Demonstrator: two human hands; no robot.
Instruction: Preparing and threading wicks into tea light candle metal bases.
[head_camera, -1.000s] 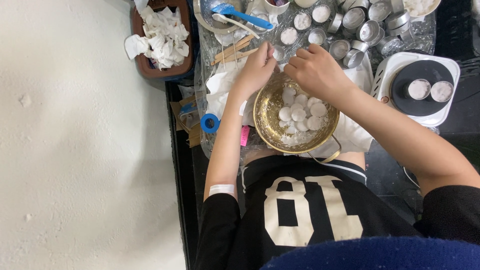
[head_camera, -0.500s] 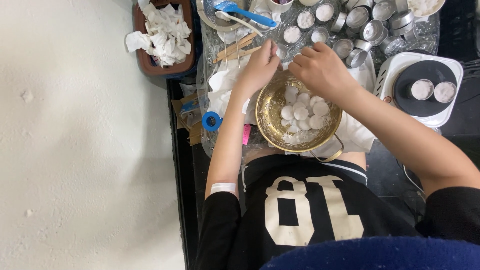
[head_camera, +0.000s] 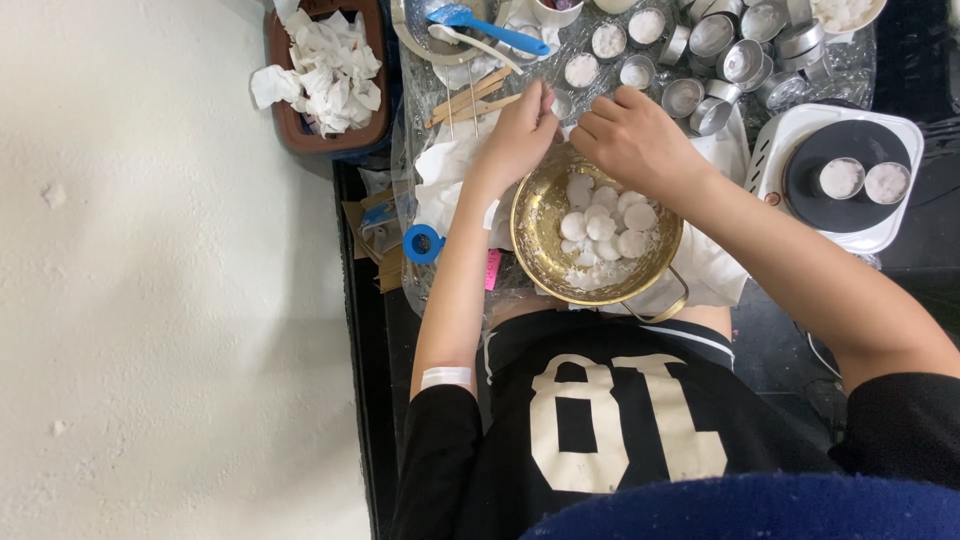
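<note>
A gold metal bowl (head_camera: 545, 235) sits in front of me and holds several white round wax discs (head_camera: 600, 225). Both hands are close together just past its far rim. My left hand (head_camera: 515, 135) has its fingers bunched, tips pointing away from me near a small tin. My right hand (head_camera: 640, 145) is curled, knuckles up, beside it. Whatever is between the fingers is hidden. My left forearm carries a white band (head_camera: 446, 377).
Several small round metal tins (head_camera: 715, 40), some filled white, crowd the far side. A white hot plate (head_camera: 800, 130) with two tins stands right. Wooden sticks (head_camera: 470, 98), a blue spatula (head_camera: 480, 22), blue tape (head_camera: 422, 243) and a brown bin of crumpled tissues (head_camera: 330, 70) lie left.
Both hands stay together at the bowl's far rim with only small finger movement. The view has shifted slightly.
</note>
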